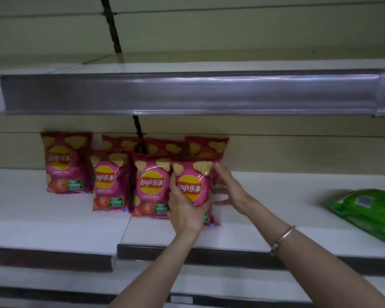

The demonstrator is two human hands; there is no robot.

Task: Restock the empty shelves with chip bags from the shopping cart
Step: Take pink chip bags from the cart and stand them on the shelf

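Several pink chip bags stand upright in two rows on the white middle shelf (53,227). The rightmost front bag (193,185) stands on the shelf next to another front bag (150,187). My left hand (185,207) grips its lower left side, thumb on the front. My right hand (228,187) touches the bag's right edge, fingers spread and fairly straight. A back-row bag (206,147) stands right behind it. The shopping cart is out of view.
A green bag (369,210) lies flat at the right end of the same shelf. The bare upper shelf (187,92) with its clear price rail overhangs the bags. A lower shelf edge (53,290) shows at the bottom.
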